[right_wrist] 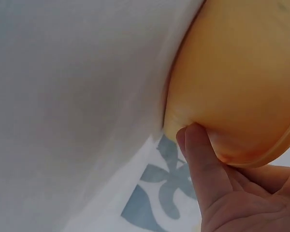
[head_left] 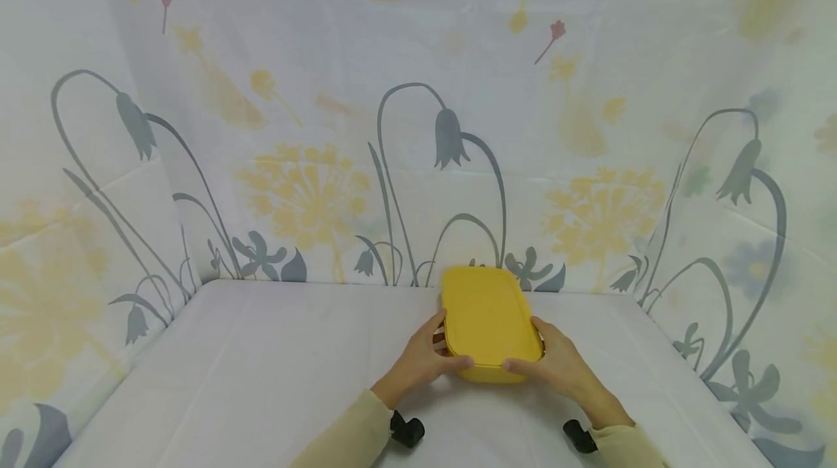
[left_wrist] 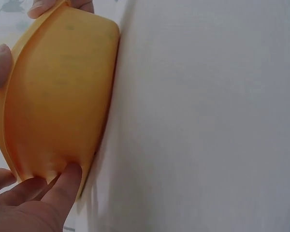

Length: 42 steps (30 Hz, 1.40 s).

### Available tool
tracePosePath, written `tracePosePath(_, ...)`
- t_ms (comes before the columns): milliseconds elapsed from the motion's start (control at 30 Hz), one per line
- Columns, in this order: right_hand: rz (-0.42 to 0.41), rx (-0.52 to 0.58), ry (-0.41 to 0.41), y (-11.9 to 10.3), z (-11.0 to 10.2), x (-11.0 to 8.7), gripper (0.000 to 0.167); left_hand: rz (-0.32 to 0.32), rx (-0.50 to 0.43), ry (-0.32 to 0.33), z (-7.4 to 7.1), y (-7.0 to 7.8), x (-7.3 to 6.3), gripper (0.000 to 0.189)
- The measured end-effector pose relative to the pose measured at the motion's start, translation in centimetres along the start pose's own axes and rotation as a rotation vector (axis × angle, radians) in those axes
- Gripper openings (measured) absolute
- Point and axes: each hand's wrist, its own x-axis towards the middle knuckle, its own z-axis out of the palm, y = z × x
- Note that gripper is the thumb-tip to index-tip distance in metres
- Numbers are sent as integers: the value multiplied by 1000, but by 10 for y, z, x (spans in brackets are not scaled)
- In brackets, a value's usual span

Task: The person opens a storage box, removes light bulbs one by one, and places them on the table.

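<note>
A yellow lidded food container sits on the white-covered table, its flat lid facing up. My left hand grips its left side, thumb on the near rim and fingers round the side wall. On the opposite side my right hand holds it likewise, its thumb at the near right corner. In the left wrist view, fingertips press against the container wall. The right wrist view has fingers bent against the wall near the base. Whatever is inside the container is hidden.
White cloth covers the table. Behind and at both sides hang white curtains printed with grey and yellow flowers. A black wrist camera is strapped near the left cuff, another black camera near the right.
</note>
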Motion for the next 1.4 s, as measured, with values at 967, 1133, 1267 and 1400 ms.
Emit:
tracePosePath(967,-18,58,-4,-51,45,20,114,89,-30,-18,-65,-19,-24,101)
tracePosePath(1133,-13,71,8,-56,50,21,114,92,-34,-27,-71,-23,-26,101)
tracePosePath(1267,-21,75,11,-59,53,22,112,96,-28,-26,-75,-26,-27,101)
tracePosePath(1400,-33,77,22,-63,57,24,111,93,-28,-21,-81,-26,-30,101)
